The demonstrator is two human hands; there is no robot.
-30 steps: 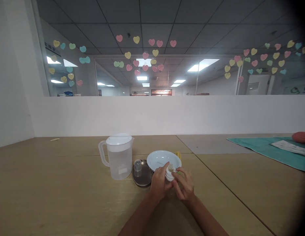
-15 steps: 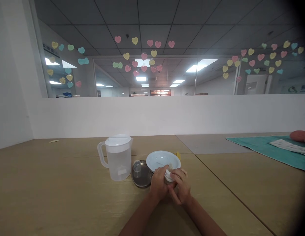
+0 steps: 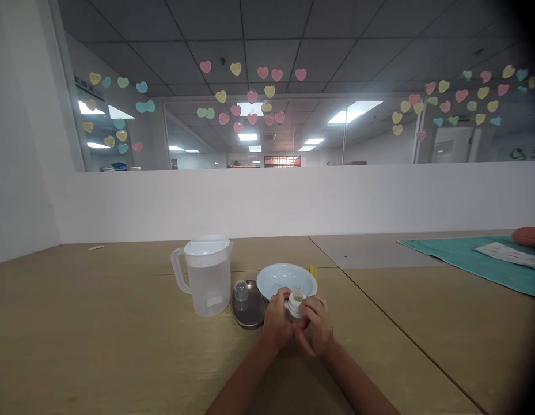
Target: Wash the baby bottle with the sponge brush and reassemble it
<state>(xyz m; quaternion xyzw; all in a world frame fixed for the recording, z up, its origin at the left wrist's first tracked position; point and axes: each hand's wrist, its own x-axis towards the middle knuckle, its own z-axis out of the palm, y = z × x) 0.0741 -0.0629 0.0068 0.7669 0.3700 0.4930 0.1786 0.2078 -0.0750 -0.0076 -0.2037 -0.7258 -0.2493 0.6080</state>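
Observation:
A baby bottle [image 3: 294, 308] with a white collar and a pale teat stands between my hands, in front of the bowl. Closed around its left side is my left hand [image 3: 277, 320]. My right hand [image 3: 318, 324] grips the white collar from the right with bent fingers. Most of the bottle's body is hidden behind my fingers. Just beyond is a pale blue-white bowl [image 3: 284, 272], with a thin light stick partly visible inside. To the left, a clear domed cap [image 3: 241, 294] sits on a round metal tray [image 3: 250, 318].
A lidded translucent pitcher [image 3: 208, 282] holding clear liquid stands left of the tray. Something yellow [image 3: 312, 271] shows behind the bowl. A green cloth [image 3: 457, 253] lies at the far right with a reddish object [image 3: 527, 236] on it. A white wall [image 3: 267, 202] borders the table's back.
The bottle's top has shifted slightly left and the teat shows more plainly. Both hands keep their hold on it. The camera view has moved a little.

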